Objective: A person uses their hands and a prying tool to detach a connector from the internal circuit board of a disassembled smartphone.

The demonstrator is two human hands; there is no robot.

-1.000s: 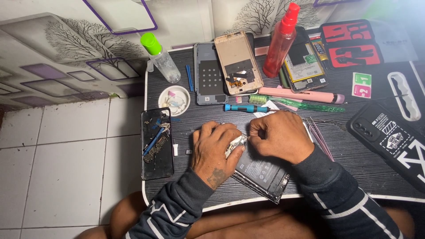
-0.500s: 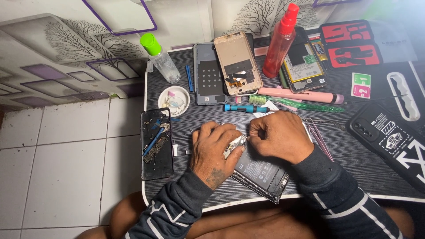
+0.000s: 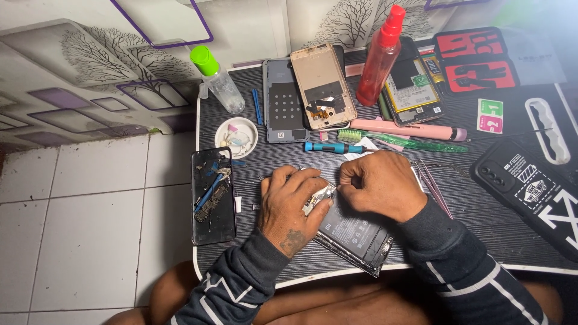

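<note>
Both hands were bent over a dark, opened smartphone body with its flat black battery exposed (image 3: 355,238), which lay on the near edge of the black ribbed tabletop (image 3: 481,210), just in front of the person. The left hand (image 3: 292,207) pressed down on the phone's left end, its fingers curled narrow around a small silvery strip of foil or flex (image 3: 318,197) at the upper corner. The right hand (image 3: 379,183) was closed in a loose fist just beside it, fingertips pinched at the same spot; whether they held a tool could not be told.

The step in hand looked like freeing or peeling that silvery piece from the phone's top edge. Judging by the tight grip, the next move would call for a slow, even pull while the left hand kept the body flat.

Further off lay a blue-handled screwdriver (image 3: 334,147), a green toothbrush (image 3: 403,141), a red spray bottle (image 3: 379,57) and a small white dish of parts (image 3: 236,137). To the left sat another stripped black phone (image 3: 212,195).
</note>
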